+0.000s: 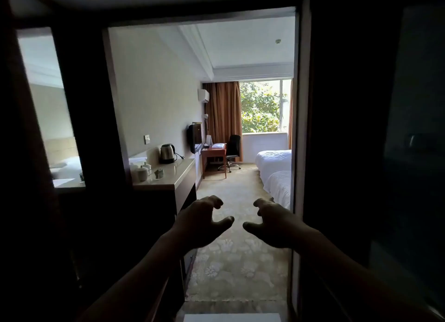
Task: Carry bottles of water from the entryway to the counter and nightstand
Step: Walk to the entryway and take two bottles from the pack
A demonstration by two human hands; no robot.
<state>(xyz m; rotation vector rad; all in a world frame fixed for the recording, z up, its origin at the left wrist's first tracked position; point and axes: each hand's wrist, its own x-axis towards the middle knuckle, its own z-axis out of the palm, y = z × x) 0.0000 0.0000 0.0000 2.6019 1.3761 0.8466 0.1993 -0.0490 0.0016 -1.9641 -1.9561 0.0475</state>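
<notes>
I stand in a dark entryway looking into a lit hotel room. My left hand (pixel 202 221) and my right hand (pixel 272 221) are held out in front of me at chest height, a short gap apart, fingers curled and spread, with nothing in either. No water bottle is in view. The counter (pixel 173 175) runs along the left wall just past the doorway, level with and left of my left hand. No nightstand shows; the right doorway edge hides the area beside the beds.
On the counter stand a steel kettle (pixel 167 153), white lidded cups (pixel 142 171) and a small item. Two white beds (pixel 277 167) line the right side. A desk (pixel 214 153) and black office chair (pixel 233 150) sit by the window. Patterned carpet (pixel 238 261) leads inward. Dark walls flank me.
</notes>
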